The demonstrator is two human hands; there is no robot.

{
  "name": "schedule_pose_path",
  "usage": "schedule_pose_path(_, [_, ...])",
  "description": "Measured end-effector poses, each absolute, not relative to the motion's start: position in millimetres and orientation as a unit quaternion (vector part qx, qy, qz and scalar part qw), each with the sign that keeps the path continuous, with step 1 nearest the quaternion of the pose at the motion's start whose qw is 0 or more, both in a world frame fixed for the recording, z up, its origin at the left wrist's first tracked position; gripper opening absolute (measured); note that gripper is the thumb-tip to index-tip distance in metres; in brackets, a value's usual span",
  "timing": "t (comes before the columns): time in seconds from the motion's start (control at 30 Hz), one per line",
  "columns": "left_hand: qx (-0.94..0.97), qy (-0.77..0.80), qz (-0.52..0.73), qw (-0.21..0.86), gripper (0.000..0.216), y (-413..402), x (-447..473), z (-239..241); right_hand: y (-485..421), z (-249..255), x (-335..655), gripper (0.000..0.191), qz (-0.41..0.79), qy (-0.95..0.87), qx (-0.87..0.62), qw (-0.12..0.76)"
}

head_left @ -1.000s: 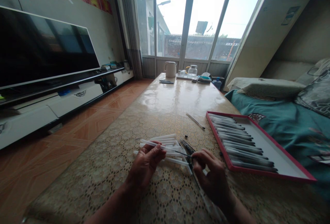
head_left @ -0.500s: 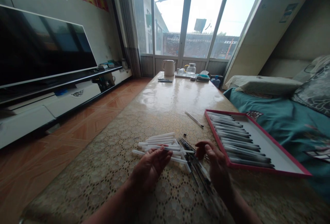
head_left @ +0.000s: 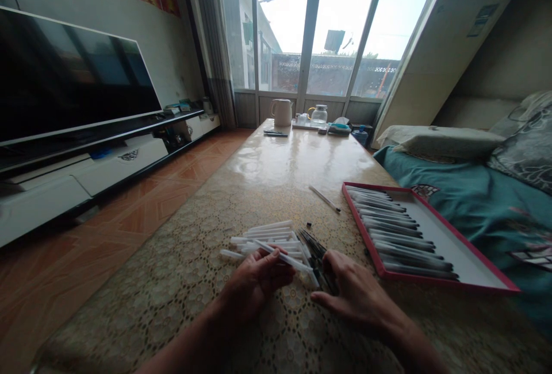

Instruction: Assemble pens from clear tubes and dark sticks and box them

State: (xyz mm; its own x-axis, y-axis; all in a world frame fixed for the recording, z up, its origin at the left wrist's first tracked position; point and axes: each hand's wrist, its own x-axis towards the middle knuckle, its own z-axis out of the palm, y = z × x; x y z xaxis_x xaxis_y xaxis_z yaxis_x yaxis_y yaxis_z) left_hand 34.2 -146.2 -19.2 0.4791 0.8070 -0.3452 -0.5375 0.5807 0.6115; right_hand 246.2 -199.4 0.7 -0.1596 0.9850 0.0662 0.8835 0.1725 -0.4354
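Note:
Between the thumb and fingers of my left hand (head_left: 261,276) is a white pen barrel (head_left: 287,258), slanting down to the right. Just beyond it lies a pile of similar white barrels (head_left: 269,230) on the patterned tabletop. My right hand (head_left: 356,290) reaches over a bunch of thin dark pen refills (head_left: 313,242), its thumb stretched apart from the curled fingers. Those fingertips are down among the refills and partly hidden, so whether they grip one does not show. A single pen (head_left: 324,198) and a small black cap (head_left: 309,224) lie farther out.
A red-rimmed box (head_left: 474,273) with rows of pens stands at the right. At the table's far end are a kettle (head_left: 282,114), a glass pot (head_left: 319,114) and a tissue pack (head_left: 340,128). A teal-covered couch (head_left: 431,178) borders the right side.
My right hand has moved left and down onto the refills, its palm turning downward. The barrel in my left hand has tilted, its right end now lower and nearer me.

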Motion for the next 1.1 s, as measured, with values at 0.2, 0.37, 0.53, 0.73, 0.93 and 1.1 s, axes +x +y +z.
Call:
schedule_pose_path(0.2, [0.233, 0.315, 0.411, 0.823, 0.008, -144.7, 34.9, -17.5, -207.8, -19.3, 252.2, 0.051, 0.089, -0.731, -0.656, 0.166])
schedule_pose_path(0.37, [0.244, 0.312, 0.402, 0.826, 0.009, -143.0, 35.8, -18.8, -200.2, -3.2, 256.5, 0.031, 0.154, -0.749, -0.635, 0.112])
schedule_pose_path(0.53, [0.245, 0.326, 0.406, 0.818, 0.009, -144.4, 36.5, -14.6, -190.0, 6.1, 253.7, 0.039, 0.137, -0.783, -0.602, 0.073])
schedule_pose_path(0.73, [0.234, 0.32, 0.411, 0.821, 0.009, -145.2, 37.0, -13.8, -171.0, 9.2, 249.4, 0.038, 0.078, -0.797, -0.596, 0.06])
schedule_pose_path(0.93, [0.241, 0.302, 0.42, 0.821, 0.011, -143.3, 37.2, -19.7, -148.9, 4.3, 251.7, 0.038, 0.036, -0.799, -0.597, 0.064])
schedule_pose_path(1.1, [0.257, 0.305, 0.417, 0.816, 0.013, -143.9, 37.7, -20.8, -162.0, 7.7, 245.4, 0.032, 0.038, -0.786, -0.603, 0.136])
